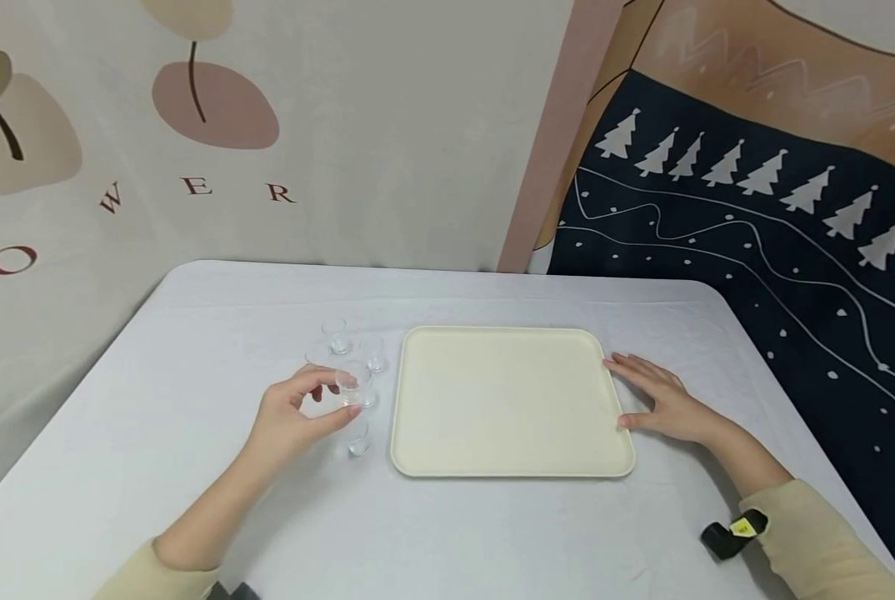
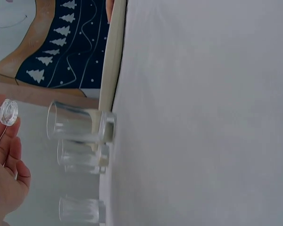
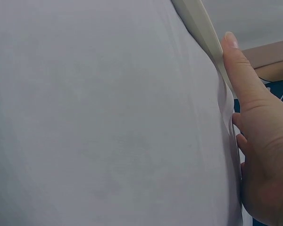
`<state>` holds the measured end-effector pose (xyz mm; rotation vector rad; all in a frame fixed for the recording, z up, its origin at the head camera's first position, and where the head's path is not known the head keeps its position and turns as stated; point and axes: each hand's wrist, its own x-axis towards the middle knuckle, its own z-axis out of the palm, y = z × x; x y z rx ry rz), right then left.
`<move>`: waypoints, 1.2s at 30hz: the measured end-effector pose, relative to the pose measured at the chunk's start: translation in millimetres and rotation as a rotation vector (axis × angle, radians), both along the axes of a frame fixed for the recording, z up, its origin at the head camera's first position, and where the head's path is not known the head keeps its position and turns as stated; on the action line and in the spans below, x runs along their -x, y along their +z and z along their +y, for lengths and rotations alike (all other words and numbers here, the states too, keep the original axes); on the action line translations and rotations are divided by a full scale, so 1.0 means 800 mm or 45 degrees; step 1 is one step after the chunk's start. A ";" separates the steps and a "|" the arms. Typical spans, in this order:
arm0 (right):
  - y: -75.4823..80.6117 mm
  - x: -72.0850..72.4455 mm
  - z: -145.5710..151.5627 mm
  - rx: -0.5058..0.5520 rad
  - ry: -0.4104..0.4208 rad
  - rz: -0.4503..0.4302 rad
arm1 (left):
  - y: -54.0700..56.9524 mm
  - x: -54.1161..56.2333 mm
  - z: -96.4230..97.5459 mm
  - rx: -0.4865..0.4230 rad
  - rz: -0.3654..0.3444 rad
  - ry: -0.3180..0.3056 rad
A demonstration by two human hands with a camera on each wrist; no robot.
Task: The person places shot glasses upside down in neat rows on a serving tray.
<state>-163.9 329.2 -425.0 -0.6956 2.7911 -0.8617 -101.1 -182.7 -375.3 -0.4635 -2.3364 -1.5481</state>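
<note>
My left hand [image 1: 290, 414] pinches a small clear glass [image 1: 353, 385] between thumb and fingers, raised above the tablecloth. In the left wrist view the thick base of this held glass [image 2: 9, 112] faces the camera. Several like glasses [image 2: 80, 123] stand upright just beyond, between that hand and a cream tray [image 1: 511, 400]. One of them, a nearer glass [image 1: 358, 440], is below the fingertips in the head view. At the tray's right edge, my right hand [image 1: 665, 404] touches the rim with spread, fairly straight fingers; its thumb [image 3: 240, 75] lies along the rim.
A white cloth [image 1: 492, 542] covers the table. Behind it hang a pale printed curtain [image 1: 402, 150] and a dark fabric with white trees [image 1: 717, 225]. Black wrist devices sit on both forearms, the right device [image 1: 732, 533] showing a yellow label.
</note>
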 end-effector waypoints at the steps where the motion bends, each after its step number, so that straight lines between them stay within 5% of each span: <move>1: 0.000 0.000 0.000 0.003 0.001 0.001 | 0.001 0.000 0.004 -0.008 0.006 -0.008; 19: -0.002 0.001 0.000 -0.011 -0.003 0.018 | 0.009 0.009 0.078 -0.137 0.072 -0.216; 36: 0.000 0.000 -0.001 -0.020 -0.007 -0.002 | 0.003 0.019 0.141 -0.140 -0.016 -0.320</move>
